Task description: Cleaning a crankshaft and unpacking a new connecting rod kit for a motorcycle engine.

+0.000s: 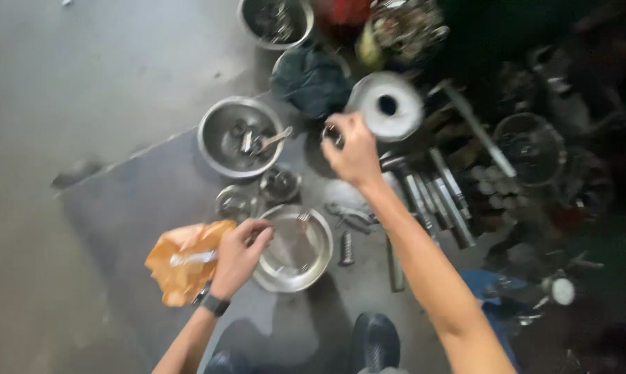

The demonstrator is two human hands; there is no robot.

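So everything's laid out on a grey mat (154, 208) on the floor, no desk here. Biggest thing close in is the steel bowl (238, 136) up top with a few bits and a spoon-like tool in it, then the shallow steel pan (296, 248) right in front of the knees.

The left hand (240, 255) is curled over the pan's near rim, fingers closed on the edge, with a crumpled orange bag (185, 262) just beside the wrist. I'd keep that grip firm so the pan doesn't skate around on the mat.

The right hand (354, 149) is stretched out past the pan, pinching a small metal ring (332, 131) between fingertips, just short of a white roll (388, 105). It's blurry, so it could be a ring or a nut, hard to say.

Two small steel cups (257, 194) sit between bowl and pan, and a loose bolt (346, 248) lies right of the pan. With a piece that tiny, I'd go slow and keep it low over a container, since it'd vanish among the tools (434, 197) on the right.
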